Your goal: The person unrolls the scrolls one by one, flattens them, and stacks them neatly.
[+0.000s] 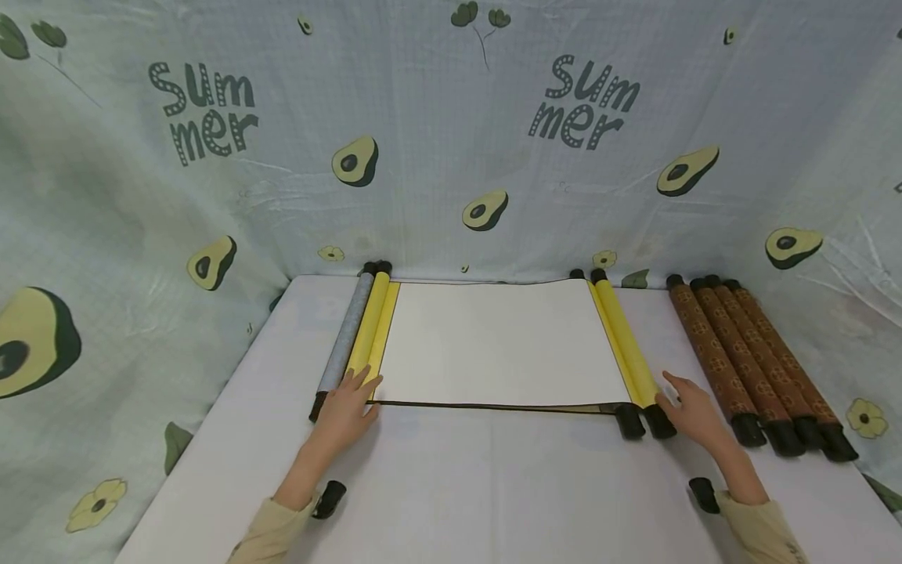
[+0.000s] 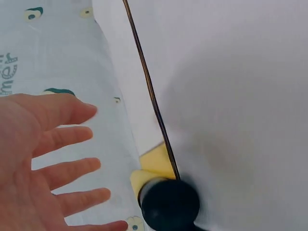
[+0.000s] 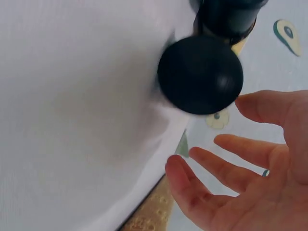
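A white scroll sheet (image 1: 500, 345) with yellow side strips lies spread between a left yellow roll (image 1: 368, 325) and a right yellow roll (image 1: 623, 337), both with black end knobs. My left hand (image 1: 345, 407) reaches over the near end of the left roll, fingers spread; in the left wrist view it is beside the black knob (image 2: 171, 204). A grey-blue roll (image 1: 345, 337) lies along the left roll's outer side. My right hand (image 1: 694, 411) is just right of the right roll's near knob (image 3: 199, 74), its thumb tip right at the knob and its fingers loosely bent.
Several brown patterned rolls (image 1: 733, 352) with black ends lie side by side at the right of the white table (image 1: 493, 493). An avocado-print cloth (image 1: 423, 117) hangs behind and along the sides. The sheet's dark near edge (image 1: 493, 406) lifts slightly.
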`<action>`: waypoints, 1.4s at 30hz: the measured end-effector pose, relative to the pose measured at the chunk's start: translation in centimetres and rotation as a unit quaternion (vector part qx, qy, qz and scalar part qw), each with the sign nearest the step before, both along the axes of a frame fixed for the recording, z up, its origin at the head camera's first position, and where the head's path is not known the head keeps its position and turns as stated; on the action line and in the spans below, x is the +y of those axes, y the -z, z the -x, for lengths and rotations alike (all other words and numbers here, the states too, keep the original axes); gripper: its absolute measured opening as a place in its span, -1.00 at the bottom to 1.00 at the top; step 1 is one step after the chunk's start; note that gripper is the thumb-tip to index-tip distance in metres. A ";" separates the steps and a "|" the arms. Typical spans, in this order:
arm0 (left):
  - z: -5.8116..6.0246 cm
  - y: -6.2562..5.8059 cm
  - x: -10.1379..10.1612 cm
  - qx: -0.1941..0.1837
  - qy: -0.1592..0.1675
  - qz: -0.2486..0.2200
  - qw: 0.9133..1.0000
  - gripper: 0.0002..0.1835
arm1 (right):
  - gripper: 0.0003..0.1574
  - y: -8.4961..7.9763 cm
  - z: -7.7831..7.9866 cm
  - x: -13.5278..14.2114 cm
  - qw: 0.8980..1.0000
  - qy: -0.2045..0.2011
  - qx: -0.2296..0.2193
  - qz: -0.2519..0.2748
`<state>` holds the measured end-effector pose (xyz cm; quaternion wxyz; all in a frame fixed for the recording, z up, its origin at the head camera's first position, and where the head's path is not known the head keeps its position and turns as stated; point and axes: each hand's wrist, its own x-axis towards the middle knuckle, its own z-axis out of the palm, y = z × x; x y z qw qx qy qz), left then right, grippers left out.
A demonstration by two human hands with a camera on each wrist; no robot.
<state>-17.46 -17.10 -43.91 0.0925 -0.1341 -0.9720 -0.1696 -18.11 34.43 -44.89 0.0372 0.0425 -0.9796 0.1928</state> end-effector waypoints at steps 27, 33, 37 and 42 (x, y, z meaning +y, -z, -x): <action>-3.7 0.5 4.3 0.046 0.162 -0.018 0.986 -0.58 | -0.32 0.5 0.5 7.0 0.985 0.131 -0.009 -0.111; -4.0 0.5 4.8 0.039 0.168 -0.017 0.985 -0.59 | -0.18 0.8 1.1 7.3 0.983 0.140 -0.024 -0.112; -4.3 0.5 5.0 0.031 0.169 -0.016 0.985 -0.60 | -0.12 0.9 1.2 7.7 0.983 0.153 -0.050 -0.087; -4.5 0.4 5.1 0.020 0.166 -0.015 0.986 -0.61 | -0.06 0.9 1.1 8.0 0.980 0.169 -0.085 -0.058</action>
